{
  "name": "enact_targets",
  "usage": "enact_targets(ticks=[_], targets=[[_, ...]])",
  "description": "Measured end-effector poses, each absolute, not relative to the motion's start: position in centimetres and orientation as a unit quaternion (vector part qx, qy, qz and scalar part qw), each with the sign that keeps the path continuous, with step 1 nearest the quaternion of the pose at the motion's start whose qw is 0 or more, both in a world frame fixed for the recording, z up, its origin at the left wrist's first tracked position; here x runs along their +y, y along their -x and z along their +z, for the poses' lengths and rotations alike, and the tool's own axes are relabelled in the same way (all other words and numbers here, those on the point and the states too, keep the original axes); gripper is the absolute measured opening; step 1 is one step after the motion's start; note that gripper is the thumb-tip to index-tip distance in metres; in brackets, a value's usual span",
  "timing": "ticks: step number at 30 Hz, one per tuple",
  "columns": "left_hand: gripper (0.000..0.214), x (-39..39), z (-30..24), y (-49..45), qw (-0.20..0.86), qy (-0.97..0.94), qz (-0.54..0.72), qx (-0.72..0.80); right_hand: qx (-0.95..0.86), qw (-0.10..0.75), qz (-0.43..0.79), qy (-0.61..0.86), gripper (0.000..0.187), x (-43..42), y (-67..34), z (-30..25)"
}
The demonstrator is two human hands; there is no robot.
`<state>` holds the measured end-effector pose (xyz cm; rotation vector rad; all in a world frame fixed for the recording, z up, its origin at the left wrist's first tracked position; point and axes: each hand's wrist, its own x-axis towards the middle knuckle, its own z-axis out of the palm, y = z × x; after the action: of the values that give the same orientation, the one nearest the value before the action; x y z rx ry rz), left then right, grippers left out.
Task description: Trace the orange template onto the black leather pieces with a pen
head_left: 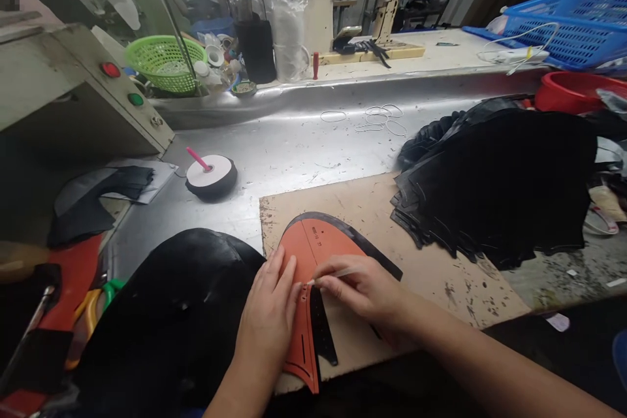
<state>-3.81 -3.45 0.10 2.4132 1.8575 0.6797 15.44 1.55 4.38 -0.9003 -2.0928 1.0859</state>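
An orange pattern template [301, 245] with printed marks, a centre line and cut slots lies over a black leather piece [377, 255], whose edge shows around the top and right. My left hand [270, 304] rests flat on the template's left side, fingers stretched out. Pinched in my right hand [367, 287] is a slim white marking pen [345, 271], its tip touching the template by a small slot near my left fingertips. Both pieces lie on a tan board [357, 209]. Left of my left hand is a stack of black leather pieces [186, 313].
More black cut pieces [509, 176] are piled at the right, near a red basin [568, 91] and a blue basket [573, 23]. A black tape roll [211, 179] with a pink pen stands left on the metal table [284, 144]. A machine housing [83, 85] borders the left.
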Motion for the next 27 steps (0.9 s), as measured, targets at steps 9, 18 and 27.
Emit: enact_targets(ticks=[9, 18, 27], targets=[[0.038, -3.5, 0.1, 3.2, 0.008, -0.765, 0.215, 0.607, -0.814, 0.305, 0.226, 0.44, 0.033, 2.4, -18.4, 0.4], [0.039, -3.5, 0.2, 3.0, -0.022, -0.768, 0.21, 0.605, -0.841, 0.285, 0.188, 0.419, 0.029, 3.2, -18.3, 0.2], [0.039, -3.1, 0.2, 2.9, -0.004, -0.759, 0.218, 0.614, -0.829, 0.28, 0.207, 0.438, 0.03, 3.6, -18.5, 0.0]])
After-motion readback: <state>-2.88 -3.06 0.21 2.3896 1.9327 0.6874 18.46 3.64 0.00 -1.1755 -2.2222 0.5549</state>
